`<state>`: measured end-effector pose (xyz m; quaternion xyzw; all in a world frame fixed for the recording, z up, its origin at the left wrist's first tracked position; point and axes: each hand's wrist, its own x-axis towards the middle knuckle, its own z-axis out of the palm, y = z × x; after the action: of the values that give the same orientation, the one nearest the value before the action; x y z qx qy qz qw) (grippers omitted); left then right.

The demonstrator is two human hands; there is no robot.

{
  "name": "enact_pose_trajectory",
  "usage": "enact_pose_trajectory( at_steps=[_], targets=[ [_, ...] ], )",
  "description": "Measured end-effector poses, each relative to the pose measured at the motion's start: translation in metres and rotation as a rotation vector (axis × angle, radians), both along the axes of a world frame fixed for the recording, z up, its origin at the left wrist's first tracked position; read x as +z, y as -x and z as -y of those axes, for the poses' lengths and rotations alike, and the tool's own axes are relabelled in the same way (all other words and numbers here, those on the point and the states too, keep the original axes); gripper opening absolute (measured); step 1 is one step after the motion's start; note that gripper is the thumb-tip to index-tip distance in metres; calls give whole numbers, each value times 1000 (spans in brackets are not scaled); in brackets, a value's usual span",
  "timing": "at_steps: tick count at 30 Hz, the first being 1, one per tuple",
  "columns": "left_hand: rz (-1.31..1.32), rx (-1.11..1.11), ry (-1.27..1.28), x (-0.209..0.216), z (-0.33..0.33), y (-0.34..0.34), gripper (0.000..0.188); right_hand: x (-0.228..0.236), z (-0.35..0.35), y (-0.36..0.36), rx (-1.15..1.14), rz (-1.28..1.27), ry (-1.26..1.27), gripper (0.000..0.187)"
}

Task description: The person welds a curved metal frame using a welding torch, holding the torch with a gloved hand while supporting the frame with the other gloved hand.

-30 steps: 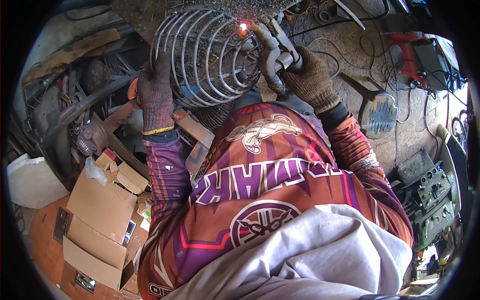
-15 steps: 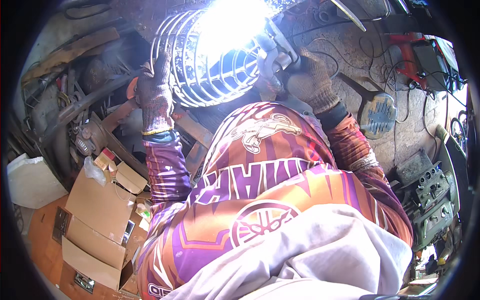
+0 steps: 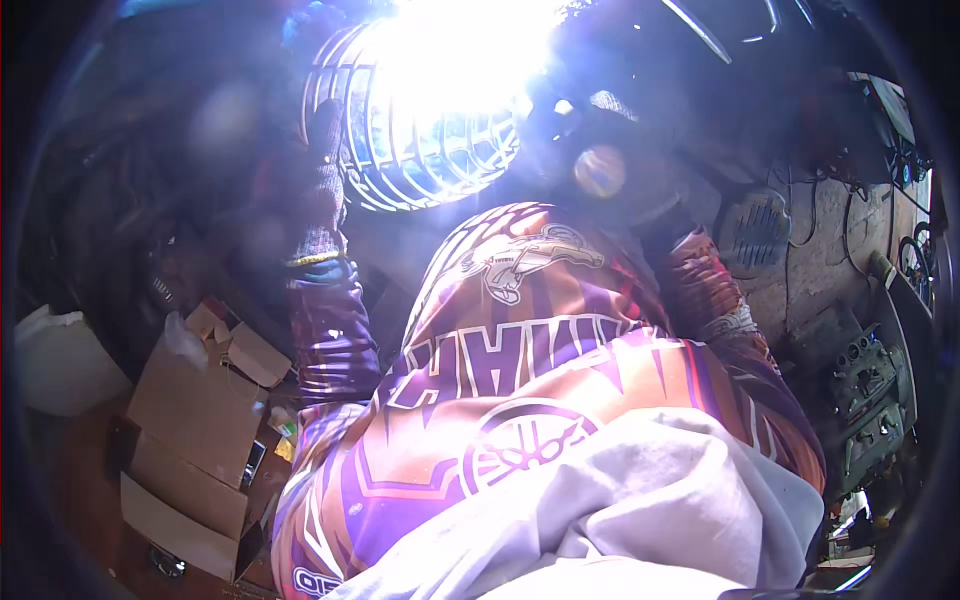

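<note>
A round cage of pale metal wire hoops (image 3: pixel 420 178) is held up in front of me. A blinding white-blue glare (image 3: pixel 470 50) covers its upper part and hides what lies there. My left hand (image 3: pixel 322 190), in a knit work glove, is closed on the cage's left edge, its fingers mostly in shadow. Right of the cage, close to the glare, my right hand (image 3: pixel 612 104) is also gloved. Only a lit patch of that glove shows; its fingers look curled, but what they hold is lost in darkness.
Open cardboard boxes (image 3: pixel 195 430) stand at the lower left beside a white block (image 3: pixel 70 365). On the right are a slotted grey tool-like piece (image 3: pixel 757 228) and a dark metal engine part (image 3: pixel 868 385). A cable (image 3: pixel 850 235) runs across the floor.
The glare has grown stronger and wider, and the surroundings have gone much darker. My right hand has sunk mostly into shadow. My left hand and the cage stay in nearly the same place.
</note>
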<state>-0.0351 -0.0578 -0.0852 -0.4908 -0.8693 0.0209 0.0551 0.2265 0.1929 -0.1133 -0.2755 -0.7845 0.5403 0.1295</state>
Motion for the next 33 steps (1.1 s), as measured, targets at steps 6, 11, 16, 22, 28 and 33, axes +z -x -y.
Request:
enact_pose_trajectory(
  at_steps=[6,11,16,22,28,33],
  targets=[
    [93,-2,-116,13,-18,-10,39,9,-8,-2,-33,13,75,44],
    [600,368,-311,21,-22,-11,46,11,-10,-3,17,163,7,47],
    [813,647,-430,34,-37,-21,58,5,-5,-6,9,175,-28,49],
    [792,654,-511,33,-40,-23,55,5,-4,-5,13,215,-12,49],
    [834,660,-571,41,-49,-32,53,1,-4,-4,14,239,-84,48],
    [803,604,-605,33,-43,-29,50,9,-4,-1,21,215,-65,47]
  ],
)
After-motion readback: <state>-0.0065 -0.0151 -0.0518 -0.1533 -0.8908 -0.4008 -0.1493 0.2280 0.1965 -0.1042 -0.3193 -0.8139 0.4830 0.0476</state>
